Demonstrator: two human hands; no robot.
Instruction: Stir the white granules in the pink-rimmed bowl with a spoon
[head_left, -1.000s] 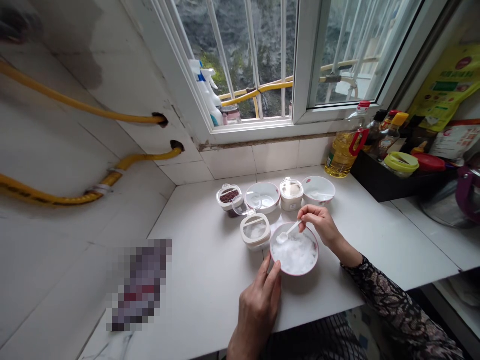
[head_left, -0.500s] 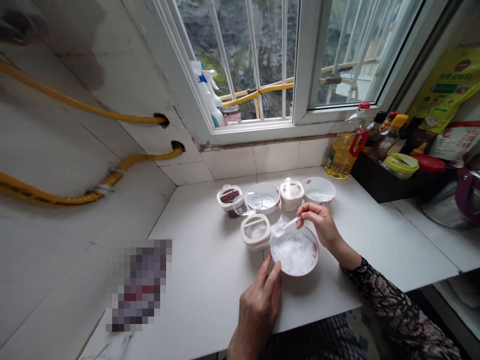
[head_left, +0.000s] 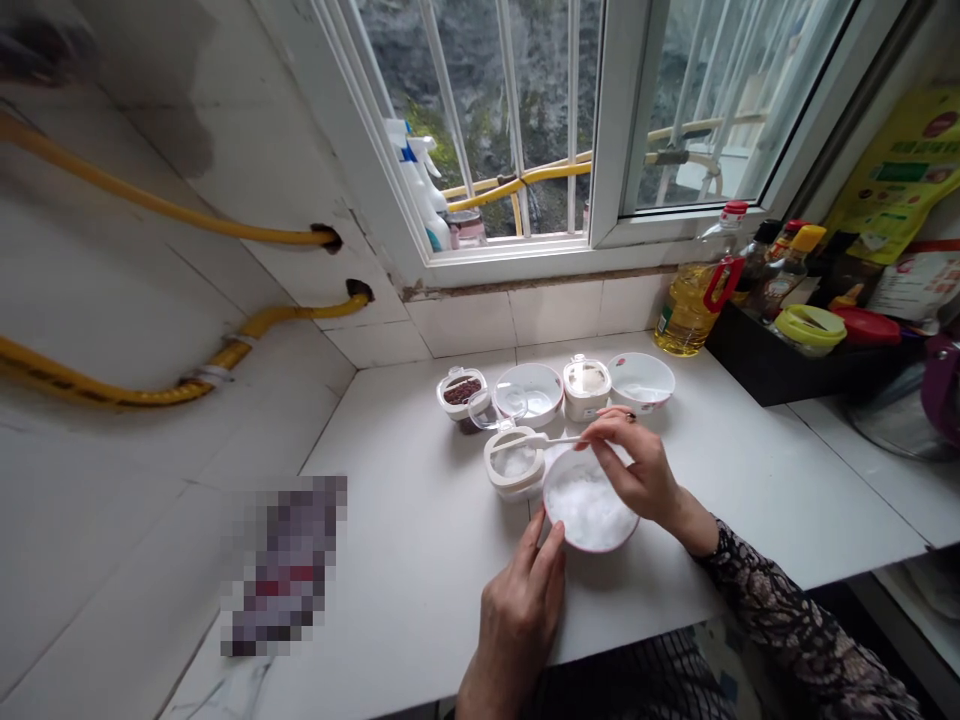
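Observation:
My right hand (head_left: 634, 462) pinches the handle of a small white spoon (head_left: 559, 440). Its scoop end is over the mouth of an open jar (head_left: 513, 490) with a cream rim, white grains inside and a clear lid tipped back. Just right of that jar stands a white bowl (head_left: 596, 549) with a pinkish rim, holding a heap of white grains (head_left: 589, 505). My left hand (head_left: 523, 600) grips the bowl's near left side, thumb and fingers at the rim. Part of the bowl's far right edge is hidden behind my right hand.
Behind are a jar of dark red grains (head_left: 461, 392), two more white bowls, one on the left (head_left: 534, 412) and one on the right (head_left: 641, 398), and a lidded jar (head_left: 586, 400). An oil bottle (head_left: 686, 315) and a black condiment box (head_left: 757, 365) stand at the right.
My right hand has shifted slightly left, carrying the spoon from above the bowl's left edge to over the open jar. My left hand stays on the bowl.

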